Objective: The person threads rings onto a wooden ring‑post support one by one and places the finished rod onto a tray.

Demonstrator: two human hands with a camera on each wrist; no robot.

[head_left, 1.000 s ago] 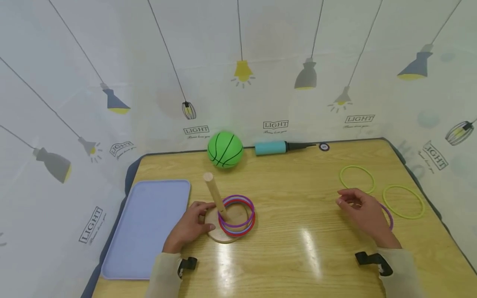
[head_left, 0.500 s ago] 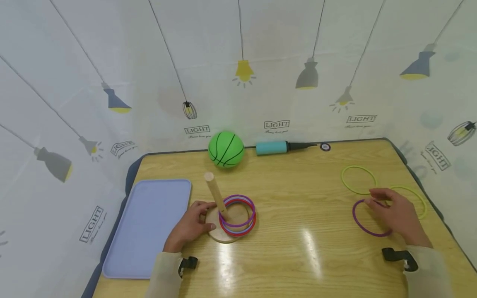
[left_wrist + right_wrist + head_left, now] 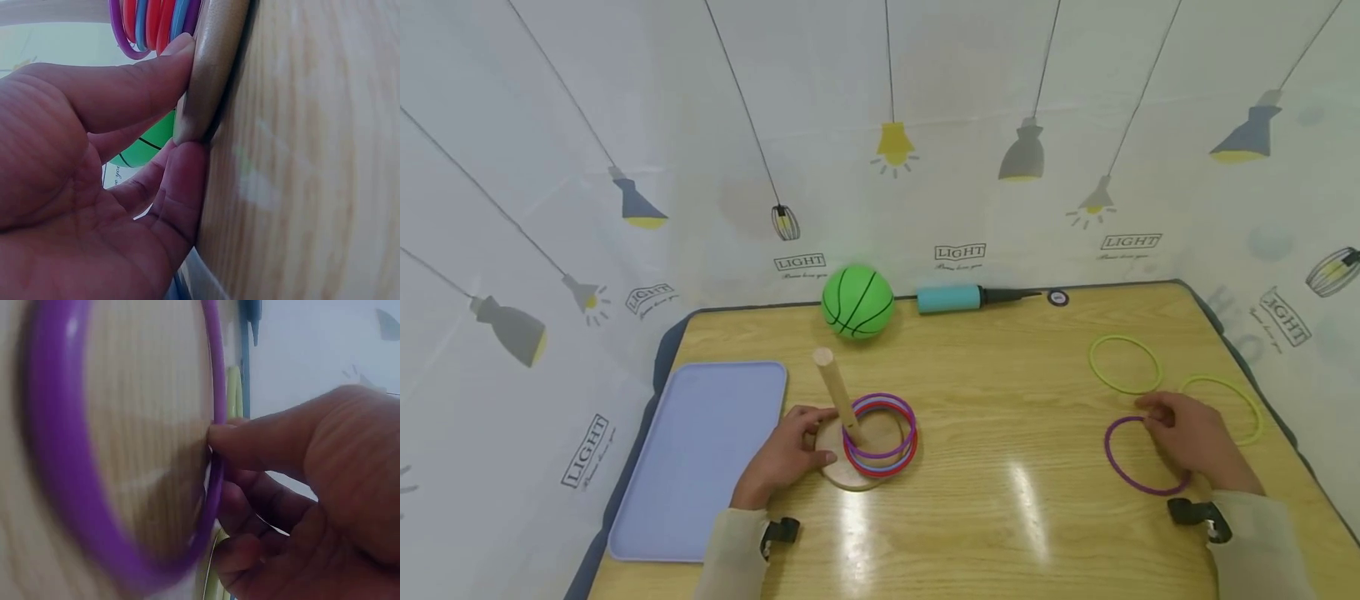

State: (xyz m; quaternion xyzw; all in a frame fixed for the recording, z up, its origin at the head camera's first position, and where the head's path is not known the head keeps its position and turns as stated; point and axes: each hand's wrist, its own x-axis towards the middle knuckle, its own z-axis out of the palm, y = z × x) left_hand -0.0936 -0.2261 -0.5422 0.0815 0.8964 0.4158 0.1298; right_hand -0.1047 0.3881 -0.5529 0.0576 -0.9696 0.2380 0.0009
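Observation:
On the left, my left hand (image 3: 786, 450) grips the edge of a round wooden ring-toss base (image 3: 842, 475); its thumb is on top of the base (image 3: 215, 69) in the left wrist view. An upright wooden peg (image 3: 835, 387) rises from the base. Several stacked rings (image 3: 883, 474), purple, blue and red, lie around the peg. At the right side, my right hand (image 3: 1198, 437) pinches a separate purple ring (image 3: 1107, 450) between thumb and fingers. The right wrist view has this ring (image 3: 56, 425) large and close. Whether it touches the table is unclear.
Two yellow-green rings, one farther back (image 3: 1126, 337) and one at the right (image 3: 1255, 404), lie near the right hand. A lilac tray (image 3: 700, 458) is at the left. Along the back edge sit a green ball (image 3: 857, 302) and a blue hand pump (image 3: 950, 298).
My right hand first moved right, then slightly toward me. It now pinches the purple ring, which has shifted a little nearer to me. The left hand stays on the base.

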